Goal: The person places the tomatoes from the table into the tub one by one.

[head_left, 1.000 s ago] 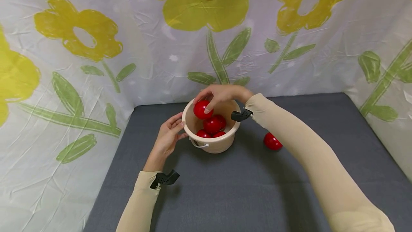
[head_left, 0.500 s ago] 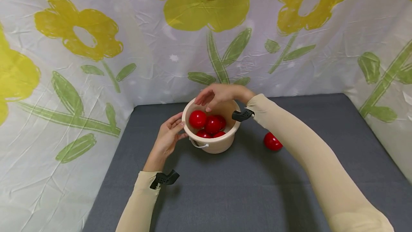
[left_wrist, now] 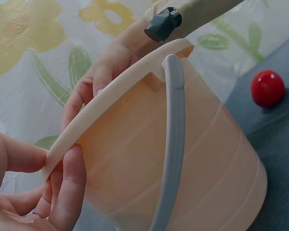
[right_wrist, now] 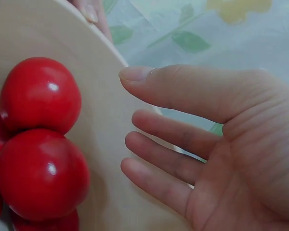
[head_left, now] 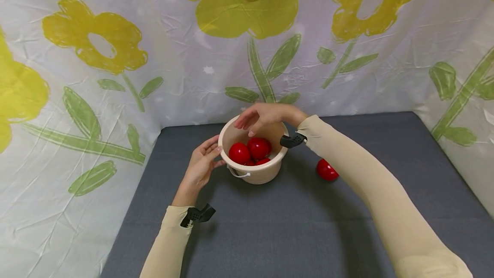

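A cream bucket (head_left: pixel 266 176) with a white handle (left_wrist: pixel 175 125) stands on the dark grey cloth. My left hand (head_left: pixel 200 164) pinches its rim on the left side, thumb on one face and fingers on the other, clearest in the left wrist view. Inside the bucket lie several glossy red round fruits (head_left: pixel 239 153), heaped together; the right wrist view shows one fruit (right_wrist: pixel 43 173) large, with smooth shiny skin. Over the bucket's far rim hangs my right hand (head_left: pixel 264 116), fingers loosely spread and holding nothing, apart from the fruits.
One more red fruit (head_left: pixel 327 170) lies on the grey cloth (head_left: pixel 270 226) to the right of the bucket, partly behind my right sleeve (head_left: pixel 359 166). Behind the table hangs a pale curtain (head_left: pixel 173 55) printed with yellow flowers.
My right hand has let go of a red fruit, which dropped into the bucket and settled at the left among the others. The left hand stays on the rim.
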A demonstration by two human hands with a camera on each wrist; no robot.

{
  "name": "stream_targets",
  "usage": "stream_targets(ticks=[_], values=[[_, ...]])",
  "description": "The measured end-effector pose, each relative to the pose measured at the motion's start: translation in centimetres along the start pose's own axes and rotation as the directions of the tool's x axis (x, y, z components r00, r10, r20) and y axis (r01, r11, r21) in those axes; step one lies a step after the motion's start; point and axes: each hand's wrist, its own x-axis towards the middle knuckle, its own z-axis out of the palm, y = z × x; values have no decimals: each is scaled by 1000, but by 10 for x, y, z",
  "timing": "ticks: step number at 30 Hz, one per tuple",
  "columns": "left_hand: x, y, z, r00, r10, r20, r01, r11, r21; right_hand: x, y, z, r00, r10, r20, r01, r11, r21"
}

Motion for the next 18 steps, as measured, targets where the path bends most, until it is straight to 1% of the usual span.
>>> stream_targets(ticks=[4, 7, 11, 14, 18], values=[[0, 0, 0, 1000, -1, -1, 1, 1000, -2, -8, 0, -2, 999, -28, -15, 29, 999, 24], [0, 1, 1, 1000, 0, -2, 0, 1000, 2, -22, -2, -5, 999, -31, -43, 32, 999, 42], [0, 1, 1, 1000, 2, -3, -2, 1000, 4, -51, -6, -12, 995, -29, -98, 35, 997, 69], [0, 0, 1, 1000, 1, -4, -1, 1000, 2, -76, -4, -17, 989, -25, -147, 36, 997, 75], [0, 0, 0, 1000, 0, -6, 0, 1000, -3, -110, 4, -20, 976, 28, -217, -8, 996, 92]])
